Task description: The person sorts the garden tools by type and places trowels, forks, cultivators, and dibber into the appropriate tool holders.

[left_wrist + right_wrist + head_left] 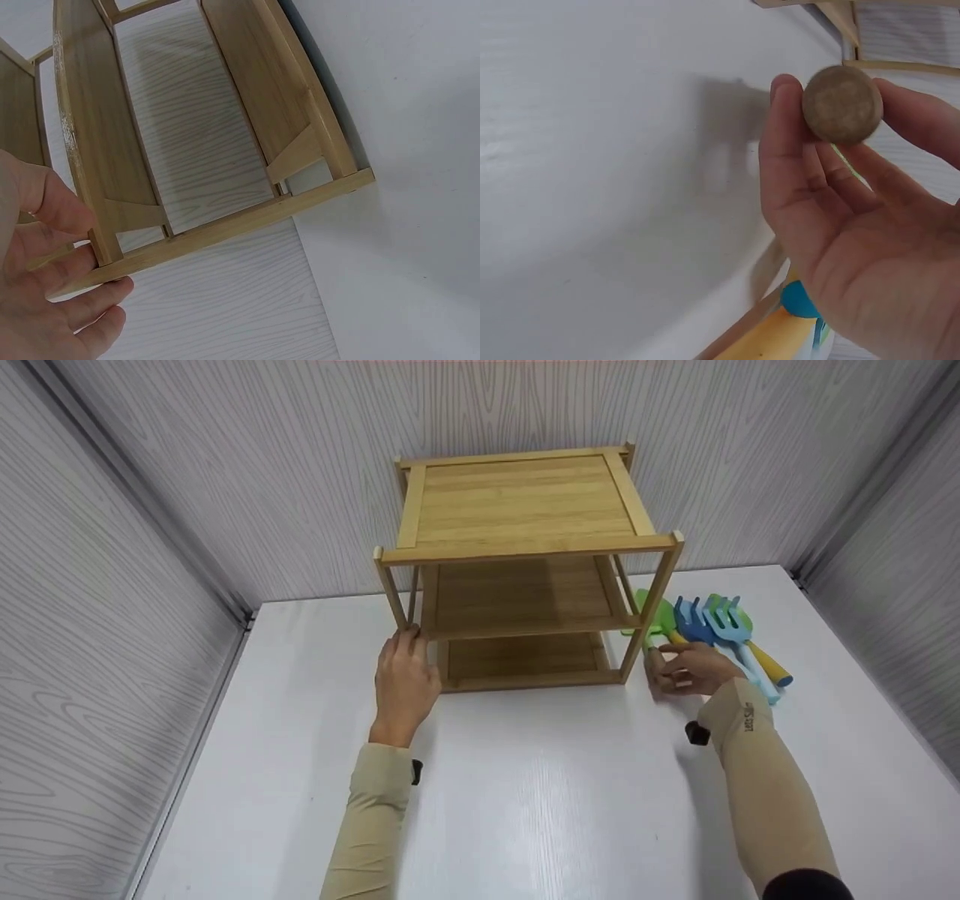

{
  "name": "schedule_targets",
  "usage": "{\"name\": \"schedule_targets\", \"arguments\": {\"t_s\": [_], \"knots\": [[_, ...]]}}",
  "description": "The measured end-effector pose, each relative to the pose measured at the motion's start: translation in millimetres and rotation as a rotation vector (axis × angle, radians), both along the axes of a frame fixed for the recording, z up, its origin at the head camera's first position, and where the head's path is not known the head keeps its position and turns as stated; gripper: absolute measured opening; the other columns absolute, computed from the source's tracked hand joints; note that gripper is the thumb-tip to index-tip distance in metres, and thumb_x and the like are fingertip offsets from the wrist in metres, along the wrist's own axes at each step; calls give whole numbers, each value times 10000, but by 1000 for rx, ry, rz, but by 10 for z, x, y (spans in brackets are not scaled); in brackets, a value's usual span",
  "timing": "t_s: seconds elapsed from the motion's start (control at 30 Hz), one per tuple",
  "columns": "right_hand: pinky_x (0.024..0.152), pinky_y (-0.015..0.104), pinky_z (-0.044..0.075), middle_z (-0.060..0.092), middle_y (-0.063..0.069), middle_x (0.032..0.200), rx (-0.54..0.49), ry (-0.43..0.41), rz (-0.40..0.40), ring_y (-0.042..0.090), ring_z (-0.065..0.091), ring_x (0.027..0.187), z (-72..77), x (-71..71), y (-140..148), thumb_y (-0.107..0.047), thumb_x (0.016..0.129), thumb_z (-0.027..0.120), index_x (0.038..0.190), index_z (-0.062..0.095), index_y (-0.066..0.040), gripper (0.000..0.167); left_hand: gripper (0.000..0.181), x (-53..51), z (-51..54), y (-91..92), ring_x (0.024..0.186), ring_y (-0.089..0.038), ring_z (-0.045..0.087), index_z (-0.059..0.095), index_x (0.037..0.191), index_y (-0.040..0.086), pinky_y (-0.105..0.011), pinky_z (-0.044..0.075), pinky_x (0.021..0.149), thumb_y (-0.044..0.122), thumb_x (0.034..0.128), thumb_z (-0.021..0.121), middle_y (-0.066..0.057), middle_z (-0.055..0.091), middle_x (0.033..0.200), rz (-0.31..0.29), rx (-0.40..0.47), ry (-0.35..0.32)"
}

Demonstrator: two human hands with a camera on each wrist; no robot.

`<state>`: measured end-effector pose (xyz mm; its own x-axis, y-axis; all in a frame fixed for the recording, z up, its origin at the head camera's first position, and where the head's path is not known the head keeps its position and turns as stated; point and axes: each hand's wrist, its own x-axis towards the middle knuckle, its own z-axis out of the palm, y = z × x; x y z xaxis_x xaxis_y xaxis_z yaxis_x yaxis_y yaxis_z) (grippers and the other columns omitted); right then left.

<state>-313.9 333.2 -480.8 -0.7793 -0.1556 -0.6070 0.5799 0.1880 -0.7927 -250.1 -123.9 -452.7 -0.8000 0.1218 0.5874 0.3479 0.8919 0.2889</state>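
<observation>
My left hand [407, 682] grips the left front post of a three-tier wooden shelf [525, 502] at its middle level. The left wrist view shows the thumb and fingers of that hand [52, 270] around the corner of the wooden frame [225, 225]. Right of the shelf, my right hand [701, 669] holds the brown handle [654, 664] of a green tool. In the right wrist view, the handle's round end [842, 105] sits between the thumb and fingers of the hand [870, 225].
Beside the right hand lie a dark blue fork [694, 622], a light blue fork [731, 626] and a yellow handle [769, 664], close together on the white table [525, 787]. Grey wood-patterned panels [300, 472] stand behind and at both sides.
</observation>
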Motion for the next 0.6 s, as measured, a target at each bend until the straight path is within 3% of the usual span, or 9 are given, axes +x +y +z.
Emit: {"name": "schedule_targets", "arguments": {"t_s": [0.27,0.6], "knots": [[970,329,513,328,128,1410,-63,-13,-7,219,498,1110,10,68,14,7,998,530,1628,105,-43,761,411,16,4,1,1245,-463,537,617,1265,-137,-529,421,1087,-73,860,649,-270,588,1305,-7,19,-25],[982,371,532,412,153,1352,-102,70,-38,174,602,1029,134,159,31,6,1012,520,1628,90,-45,753,403,12,19,9,1258,-467,528,614,1261,-148,-521,411,1099,-68,867,641,-281,580,1312,-19,38,-25]]}}
